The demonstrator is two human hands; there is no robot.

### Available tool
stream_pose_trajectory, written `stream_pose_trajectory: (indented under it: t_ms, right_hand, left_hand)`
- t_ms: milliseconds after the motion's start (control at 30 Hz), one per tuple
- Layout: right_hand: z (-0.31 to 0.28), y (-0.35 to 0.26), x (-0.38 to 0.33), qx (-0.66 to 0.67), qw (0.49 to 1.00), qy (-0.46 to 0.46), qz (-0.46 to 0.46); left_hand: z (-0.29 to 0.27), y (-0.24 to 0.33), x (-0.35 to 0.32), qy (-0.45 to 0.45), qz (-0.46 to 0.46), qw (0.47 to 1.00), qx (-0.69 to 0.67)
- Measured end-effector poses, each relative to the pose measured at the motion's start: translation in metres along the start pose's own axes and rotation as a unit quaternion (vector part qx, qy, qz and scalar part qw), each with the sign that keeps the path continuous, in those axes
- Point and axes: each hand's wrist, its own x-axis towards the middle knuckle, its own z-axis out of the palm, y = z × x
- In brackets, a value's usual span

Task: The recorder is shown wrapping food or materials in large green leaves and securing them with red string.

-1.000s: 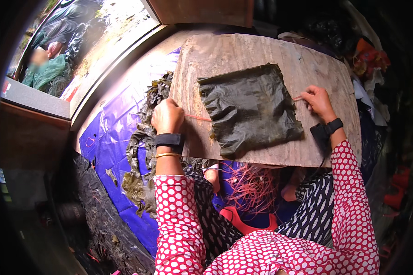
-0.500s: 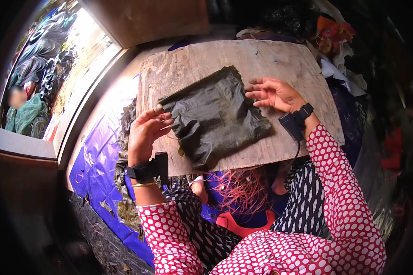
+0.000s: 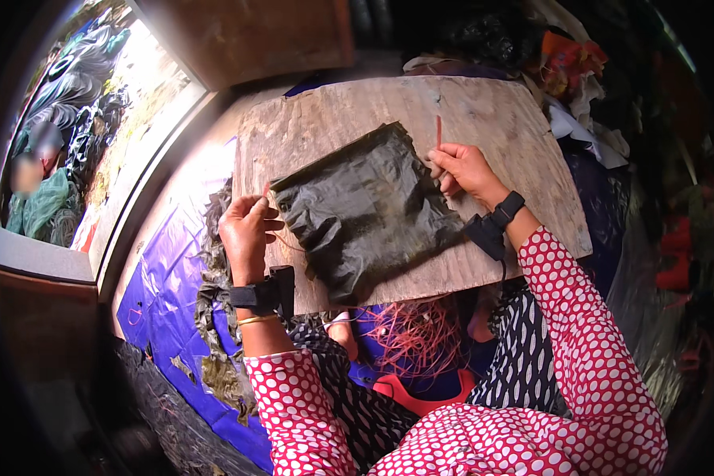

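Note:
A dark green-black, wrinkled, sheet-like bundle (image 3: 365, 210), folded into a rough square, lies tilted on a wooden board (image 3: 484, 103). To its left, my left hand (image 3: 246, 230) is closed in a pinch, with a small pink tip showing above the fingers and a thin strand trailing below toward the bundle. At the bundle's upper right edge, my right hand (image 3: 464, 168) pinches a pink strip (image 3: 439, 131) that sticks up from the fingertips. Whether both ends belong to one strip running under the bundle is hidden.
A heap of pink strips (image 3: 416, 337) lies below the board's near edge, between my legs. Blue plastic sheeting (image 3: 166, 278) with dark scraps (image 3: 218, 381) spreads at the left. Behind an opening at the upper left are people and piled dark and green material (image 3: 71, 71).
Both hands have gone from loosely spread fingers to pinches. A pink strip now stands up from my right hand, and a pink tip shows at my left. The bundle stays in place.

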Motion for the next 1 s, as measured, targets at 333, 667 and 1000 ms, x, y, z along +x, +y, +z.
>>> stream_pose_trajectory:
  t_ms: [333, 667, 1000]
  right_hand:
    - [-0.012, 0.002, 0.007, 0.003, 0.999, 0.032, 0.000]
    - [0.001, 0.003, 0.006, -0.065, 0.997, 0.002, -0.030]
    - [0.013, -0.013, 0.001, 0.015, 0.998, 0.038, -0.052]
  left_hand:
    - [-0.026, -0.009, 0.007, 0.112, -0.049, 0.991, 0.064]
    - [-0.048, -0.019, 0.009, 0.133, -0.068, 0.964, 0.221]
    - [-0.003, -0.011, 0.014, 0.147, 0.205, 0.962, 0.101]
